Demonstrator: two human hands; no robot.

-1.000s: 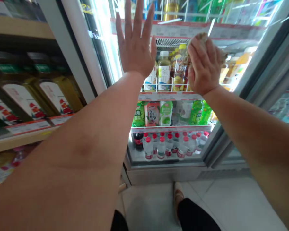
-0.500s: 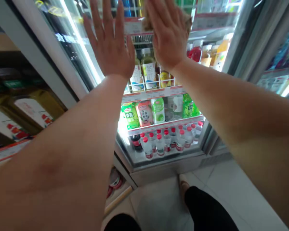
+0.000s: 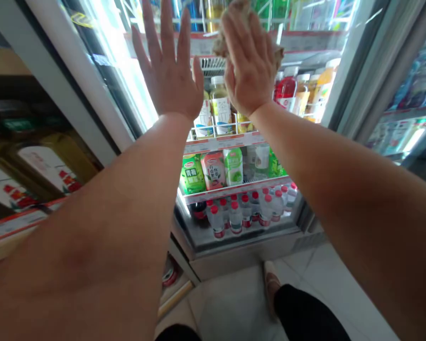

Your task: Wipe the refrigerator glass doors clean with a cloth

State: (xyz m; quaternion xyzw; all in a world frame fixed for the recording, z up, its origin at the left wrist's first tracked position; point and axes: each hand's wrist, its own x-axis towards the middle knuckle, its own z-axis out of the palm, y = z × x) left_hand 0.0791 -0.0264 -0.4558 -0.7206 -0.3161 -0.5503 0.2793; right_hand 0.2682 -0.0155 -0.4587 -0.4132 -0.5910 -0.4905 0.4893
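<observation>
My left hand [image 3: 172, 78] lies flat with fingers spread against the glass door of a lit drinks fridge, nothing in it. To its right, my right hand [image 3: 250, 71] presses a crumpled beige-brown cloth [image 3: 220, 46] on the same glass. The cloth sticks out on both sides of the palm and above the fingertips; the rest is hidden under the hand. Behind the glass, between my wrists, stand bottles with white caps [image 3: 220, 106]. Below them are green and pink drink packs [image 3: 213, 169].
Small water bottles with red caps [image 3: 236, 219] fill the fridge's bottom shelf. The metal door frame [image 3: 362, 80] runs along the right. At left, a shelf holds large bottles of yellowish liquid [image 3: 57, 156]. My foot [image 3: 270, 279] is on the tiled floor [image 3: 234, 303].
Both hands appear slightly lower in view and a little to the right, staying against the glass. More of the cloth shows around my right hand.
</observation>
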